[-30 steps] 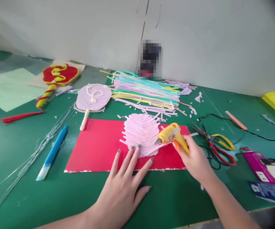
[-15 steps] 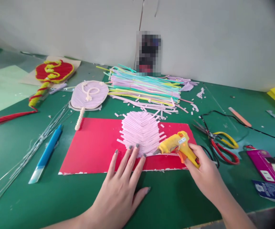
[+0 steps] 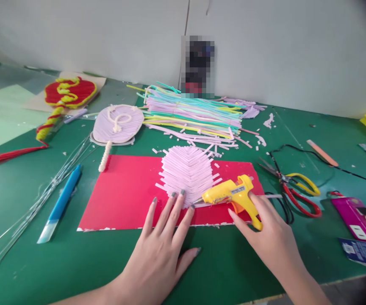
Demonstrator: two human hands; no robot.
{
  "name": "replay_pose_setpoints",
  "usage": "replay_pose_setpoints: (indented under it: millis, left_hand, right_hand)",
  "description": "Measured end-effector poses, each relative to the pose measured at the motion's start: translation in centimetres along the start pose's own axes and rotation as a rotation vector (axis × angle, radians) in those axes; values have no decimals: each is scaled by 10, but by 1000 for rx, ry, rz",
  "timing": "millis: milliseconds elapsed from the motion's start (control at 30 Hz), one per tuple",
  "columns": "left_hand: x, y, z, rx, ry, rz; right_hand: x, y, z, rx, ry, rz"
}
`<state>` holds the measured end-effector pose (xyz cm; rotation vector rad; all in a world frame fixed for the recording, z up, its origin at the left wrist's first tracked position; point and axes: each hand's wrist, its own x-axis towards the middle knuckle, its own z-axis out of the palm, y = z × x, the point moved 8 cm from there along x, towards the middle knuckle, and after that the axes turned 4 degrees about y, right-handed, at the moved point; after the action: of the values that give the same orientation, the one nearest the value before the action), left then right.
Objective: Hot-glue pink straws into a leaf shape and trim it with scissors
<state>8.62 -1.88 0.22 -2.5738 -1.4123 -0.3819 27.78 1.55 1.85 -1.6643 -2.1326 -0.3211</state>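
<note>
A pale lilac fan-shaped piece [image 3: 187,169], made of fuzzy strips in a herringbone pattern, lies on a red board [image 3: 116,195]. Its strip ends jut out unevenly at both sides. My left hand [image 3: 162,245] rests flat with fingers spread, its fingertips on the lower edge of the piece. My right hand [image 3: 273,233] holds a yellow glue gun [image 3: 227,190] by its handle. The nozzle points left at the lower right edge of the piece, close to my left index fingertip. A lilac strip runs along that edge, partly hidden behind the gun.
Behind the board lie a bundle of pastel pipe cleaners [image 3: 192,110] and a lilac fan [image 3: 117,125]. A red and yellow fan [image 3: 70,93], thin wires [image 3: 54,182] and a blue tube [image 3: 64,199] are leftward. Scissors [image 3: 300,201] and a black cord [image 3: 297,148] lie right.
My right hand has moved the glue gun left along the lower edge, bringing its nozzle near my left fingertips. My left hand stays in place on the piece.
</note>
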Motion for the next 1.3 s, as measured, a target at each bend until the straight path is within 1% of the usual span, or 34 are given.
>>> replay_pose_setpoints:
  millis: [133, 333, 600, 1000, 1200, 1300]
  left_hand:
    - [0, -1, -1, -1, 2, -2]
    - [0, 0, -1, -6, 6, -4]
    - [0, 0, 1, -12, -11, -5]
    - [0, 0, -2, -27, -2, -12]
    - [1, -1, -1, -30, -11, -21]
    - [0, 0, -1, -28, -13, -15]
  right_hand:
    - [-1, -4, -5, -28, 36, -60]
    - [-4, -5, -9, 12, 66, -96]
    - [-4, -6, -11, 92, 21, -102]
    - [-6, -3, -12, 52, 51, -134]
    - [-9, 1, -13, 26, 46, -102]
    - [-9, 3, -14, 57, 41, -83]
